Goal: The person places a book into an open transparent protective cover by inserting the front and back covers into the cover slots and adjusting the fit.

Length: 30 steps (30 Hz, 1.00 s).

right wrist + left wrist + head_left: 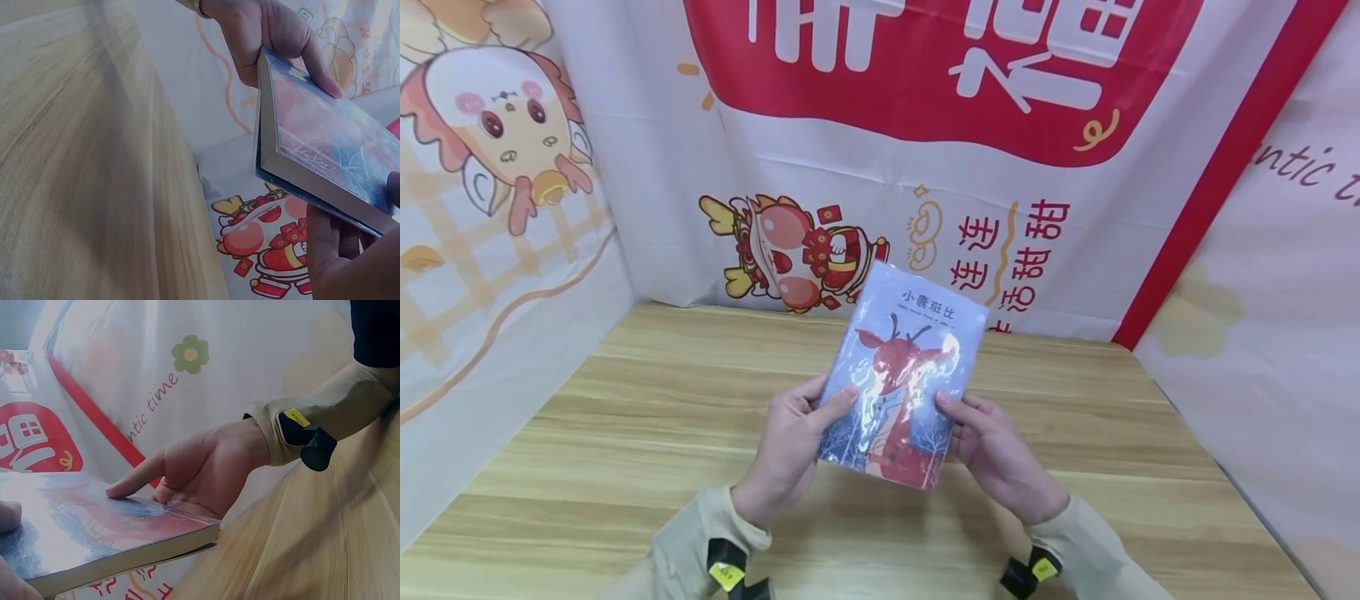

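A blue paperback book (891, 375) with a red deer on its glossy cover is held above the table, tilted slightly. My left hand (788, 442) grips its left edge, thumb on the front cover and fingers behind. On the opposite edge my right hand (1000, 454) holds it the same way, its thumb pressing the cover. The left wrist view shows the book (119, 531) closed, its page edges facing the camera, with the right hand (206, 469) beyond. From the right wrist, the book (331, 137) appears with the left hand (269, 37) at its far edge and right fingers underneath.
The wood-grain table (647, 450) lies under both hands. A white and red printed cloth (850, 150) hangs behind it, with more printed cloth (482, 208) at the left and pale cloth (1285, 350) at the right. Dark straps with small devices (730, 571) sit on both sleeves.
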Each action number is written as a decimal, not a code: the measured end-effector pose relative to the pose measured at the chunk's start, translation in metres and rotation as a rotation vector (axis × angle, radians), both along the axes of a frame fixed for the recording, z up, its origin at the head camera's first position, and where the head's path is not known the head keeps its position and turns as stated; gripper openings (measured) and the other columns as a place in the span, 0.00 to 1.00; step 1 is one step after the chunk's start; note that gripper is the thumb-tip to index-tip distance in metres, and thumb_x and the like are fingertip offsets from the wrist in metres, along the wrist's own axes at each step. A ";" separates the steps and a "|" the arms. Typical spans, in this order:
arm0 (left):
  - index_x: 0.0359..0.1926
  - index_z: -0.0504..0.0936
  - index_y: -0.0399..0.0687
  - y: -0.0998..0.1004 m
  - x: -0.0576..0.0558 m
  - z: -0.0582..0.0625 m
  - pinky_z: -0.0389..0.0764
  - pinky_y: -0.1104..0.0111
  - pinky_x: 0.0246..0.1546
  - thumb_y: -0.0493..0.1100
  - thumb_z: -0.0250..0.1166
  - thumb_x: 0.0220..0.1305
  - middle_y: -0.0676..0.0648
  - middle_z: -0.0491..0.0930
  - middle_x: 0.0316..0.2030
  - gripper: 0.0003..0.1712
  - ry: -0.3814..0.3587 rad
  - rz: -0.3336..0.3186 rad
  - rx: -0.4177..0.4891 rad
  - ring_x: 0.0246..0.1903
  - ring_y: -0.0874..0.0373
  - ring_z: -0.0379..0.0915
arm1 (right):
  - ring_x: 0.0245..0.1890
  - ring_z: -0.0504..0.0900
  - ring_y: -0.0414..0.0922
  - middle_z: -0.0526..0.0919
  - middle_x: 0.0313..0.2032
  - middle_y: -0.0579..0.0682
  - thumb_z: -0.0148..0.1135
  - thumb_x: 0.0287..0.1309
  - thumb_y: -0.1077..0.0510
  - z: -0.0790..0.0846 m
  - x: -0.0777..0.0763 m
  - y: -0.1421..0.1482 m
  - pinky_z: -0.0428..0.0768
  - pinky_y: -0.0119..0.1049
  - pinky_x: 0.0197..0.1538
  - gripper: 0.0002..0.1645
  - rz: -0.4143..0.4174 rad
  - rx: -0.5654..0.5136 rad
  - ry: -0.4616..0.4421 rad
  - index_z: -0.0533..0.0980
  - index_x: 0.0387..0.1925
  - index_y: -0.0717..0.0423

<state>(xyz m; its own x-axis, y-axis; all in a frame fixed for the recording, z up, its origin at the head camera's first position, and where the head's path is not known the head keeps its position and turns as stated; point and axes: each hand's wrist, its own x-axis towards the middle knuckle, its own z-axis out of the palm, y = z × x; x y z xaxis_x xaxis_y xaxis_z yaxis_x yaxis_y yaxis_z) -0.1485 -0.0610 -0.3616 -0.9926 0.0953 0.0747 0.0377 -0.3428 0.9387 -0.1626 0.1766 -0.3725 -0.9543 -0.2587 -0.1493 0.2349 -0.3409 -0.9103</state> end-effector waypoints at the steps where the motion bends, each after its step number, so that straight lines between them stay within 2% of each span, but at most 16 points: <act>1: 0.54 0.79 0.40 0.000 0.000 0.000 0.80 0.56 0.38 0.44 0.66 0.60 0.37 0.80 0.41 0.22 -0.009 0.002 0.005 0.36 0.48 0.80 | 0.47 0.79 0.49 0.78 0.51 0.57 0.61 0.61 0.54 0.000 0.000 0.001 0.68 0.47 0.58 0.27 0.001 -0.005 0.004 0.70 0.59 0.61; 6: 0.55 0.78 0.42 0.000 -0.001 -0.001 0.80 0.57 0.38 0.45 0.66 0.60 0.38 0.80 0.42 0.23 -0.052 0.024 0.008 0.36 0.50 0.80 | 0.48 0.79 0.50 0.78 0.52 0.58 0.63 0.59 0.56 0.002 -0.001 0.003 0.69 0.47 0.58 0.29 -0.020 -0.012 0.003 0.69 0.60 0.63; 12: 0.56 0.78 0.42 0.001 -0.002 -0.002 0.80 0.58 0.39 0.45 0.66 0.60 0.39 0.80 0.43 0.23 -0.070 0.022 0.008 0.37 0.50 0.80 | 0.45 0.80 0.49 0.79 0.49 0.58 0.65 0.56 0.59 0.004 -0.003 0.004 0.71 0.46 0.57 0.26 -0.054 0.012 0.000 0.73 0.56 0.64; 20: 0.55 0.78 0.42 0.000 -0.003 -0.004 0.81 0.58 0.38 0.46 0.67 0.59 0.39 0.81 0.42 0.23 -0.039 0.019 -0.030 0.36 0.50 0.81 | 0.46 0.80 0.49 0.78 0.51 0.60 0.65 0.56 0.60 0.007 -0.002 0.006 0.71 0.45 0.57 0.26 -0.056 0.019 0.006 0.73 0.56 0.66; 30: 0.50 0.82 0.41 -0.002 -0.006 -0.005 0.81 0.57 0.32 0.42 0.71 0.54 0.40 0.83 0.37 0.22 0.003 0.013 -0.145 0.31 0.48 0.82 | 0.47 0.80 0.49 0.78 0.52 0.58 0.66 0.55 0.59 0.011 -0.003 0.010 0.72 0.44 0.57 0.28 -0.077 0.075 -0.014 0.73 0.57 0.64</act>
